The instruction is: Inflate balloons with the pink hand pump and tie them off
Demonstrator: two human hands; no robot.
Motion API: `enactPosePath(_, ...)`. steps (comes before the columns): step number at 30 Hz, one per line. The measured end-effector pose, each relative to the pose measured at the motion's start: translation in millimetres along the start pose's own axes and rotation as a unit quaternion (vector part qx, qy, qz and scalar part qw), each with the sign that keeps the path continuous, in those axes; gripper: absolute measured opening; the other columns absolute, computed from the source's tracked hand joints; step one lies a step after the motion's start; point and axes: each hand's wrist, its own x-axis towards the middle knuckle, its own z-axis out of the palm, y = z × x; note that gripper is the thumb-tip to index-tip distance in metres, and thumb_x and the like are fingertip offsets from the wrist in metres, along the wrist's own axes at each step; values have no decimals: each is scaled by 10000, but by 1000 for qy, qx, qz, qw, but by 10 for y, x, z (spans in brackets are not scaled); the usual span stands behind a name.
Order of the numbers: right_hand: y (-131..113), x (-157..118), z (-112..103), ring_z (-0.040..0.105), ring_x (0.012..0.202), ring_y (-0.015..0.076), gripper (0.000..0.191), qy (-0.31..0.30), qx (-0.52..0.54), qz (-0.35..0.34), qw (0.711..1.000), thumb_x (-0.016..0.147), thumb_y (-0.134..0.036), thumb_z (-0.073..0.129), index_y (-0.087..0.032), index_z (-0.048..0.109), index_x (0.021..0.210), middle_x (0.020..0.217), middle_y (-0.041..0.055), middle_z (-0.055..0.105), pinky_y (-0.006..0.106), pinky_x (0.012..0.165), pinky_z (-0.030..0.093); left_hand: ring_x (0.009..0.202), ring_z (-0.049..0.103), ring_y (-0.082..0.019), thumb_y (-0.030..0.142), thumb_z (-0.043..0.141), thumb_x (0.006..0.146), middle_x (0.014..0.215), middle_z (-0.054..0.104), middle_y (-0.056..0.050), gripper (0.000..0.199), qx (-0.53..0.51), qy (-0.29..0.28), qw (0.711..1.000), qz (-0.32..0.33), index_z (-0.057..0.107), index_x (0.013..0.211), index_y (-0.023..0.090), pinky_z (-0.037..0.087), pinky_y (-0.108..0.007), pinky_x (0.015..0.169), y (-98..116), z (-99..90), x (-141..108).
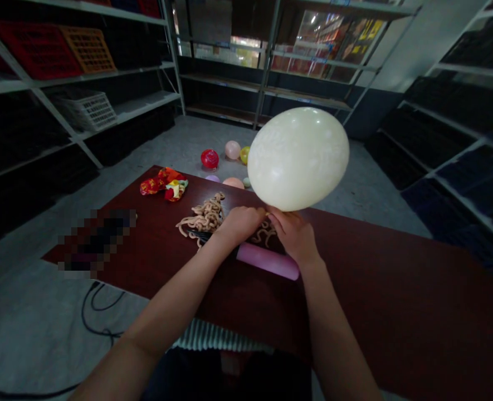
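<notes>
Near the far left corner of the table (pixel 396 289) lie crumpled, shiny red pieces (pixel 151 186), then curly tan strands (pixel 208 216). Your left hand (pixel 243 221) and right hand (pixel 294 231) meet, pinching the base of the smooth, oval cream balloon (pixel 299 159) above the far edge.

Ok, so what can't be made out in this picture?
All in the head view:
Neck of the cream balloon: covered by the left hand and right hand, so each one's exact grip is unclear.
Yellow balloon: partly hidden behind the cream balloon.
Peach balloon: lower part hidden behind the table.
Dark item on the table: pixelated.
Contents of the shelves at picture right: too dark.
</notes>
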Motion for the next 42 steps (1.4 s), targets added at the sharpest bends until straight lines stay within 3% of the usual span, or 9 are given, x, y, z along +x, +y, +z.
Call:
enactPosePath(5, 67, 30, 21, 685, 922, 250, 325, -55, 102, 37, 993, 1034, -375, 415, -256, 715, 1075, 989, 76, 753, 331, 713, 492, 858, 751, -315, 208, 448, 1048, 923, 756, -153, 277, 9, 0, 998, 58, 706, 1084, 115, 561, -384, 698, -17, 12, -26)
enactPosePath(10, 186, 44, 7, 637, 714, 190, 255, -133, 323, 27, 937, 952, -406, 497, -240, 671, 869, 782, 5, 696, 296, 658, 479, 867, 744, -267, 295, 466, 1066, 927, 761, -121, 301, -25, -17, 993, 115, 707, 1010, 125, 524, -327, 708, -53, -52, -70)
enactPosePath(16, 187, 34, -103, 656, 790, 191, 220, -81, 343, 27, 935, 922, -385, 542, -237, 695, 867, 854, 18, 737, 300, 737, 490, 932, 728, -252, 314, 499, 1058, 1030, 752, -113, 251, -107, 17, 981, 162, 663, 1129, 139, 502, -308, 730, -78, -55, -100)
enactPosePath(20, 135, 27, -117, 674, 803, 195, 215, -38, 296, 29, 954, 933, -335, 521, -254, 719, 911, 879, 15, 757, 305, 755, 485, 866, 704, -223, 417, 505, 1048, 937, 738, -110, 328, -217, 39, 961, 166, 666, 1031, 132, 485, -294, 724, -78, -33, -86)
enactPosePath(25, 123, 21, -57, 694, 833, 197, 242, -15, 288, 16, 957, 945, -351, 508, -265, 733, 954, 925, 24, 770, 312, 763, 509, 691, 645, -151, 400, 531, 1038, 730, 703, -45, 391, -339, 80, 927, 138, 673, 780, 144, 448, -254, 675, -135, -35, -69)
enactPosePath(30, 136, 23, -30, 706, 832, 193, 271, 2, 259, 23, 966, 972, -402, 508, -271, 745, 967, 937, 26, 782, 314, 773, 517, 717, 682, -143, 328, 543, 1031, 751, 742, -39, 306, -420, 40, 896, 138, 732, 875, 145, 483, -246, 725, -255, -87, -71)
enactPosePath(35, 89, 11, -18, 722, 909, 220, 284, 19, 212, 40, 976, 999, -388, 485, -281, 748, 1017, 1004, 42, 788, 339, 808, 522, 777, 701, -158, 297, 574, 999, 802, 766, -36, 234, -387, 46, 913, 119, 770, 971, 172, 498, -261, 773, -417, -189, -70)
enactPosePath(40, 106, 8, -8, 734, 899, 219, 282, 47, 230, 86, 968, 1010, -426, 482, -298, 734, 1010, 1014, 22, 794, 346, 811, 543, 813, 690, -182, 308, 604, 960, 877, 767, -45, 205, -302, 146, 941, -40, 773, 1001, 198, 494, -289, 796, -906, -201, -181)
enactPosePath(42, 126, 9, -3, 740, 889, 215, 287, 52, 243, 96, 964, 1013, -443, 479, -299, 727, 1005, 1004, 18, 796, 344, 806, 548, 906, 683, -216, 252, 628, 925, 978, 764, -67, 162, -222, 130, 964, -67, 769, 978, 194, 488, -326, 863, -1120, -151, -246)
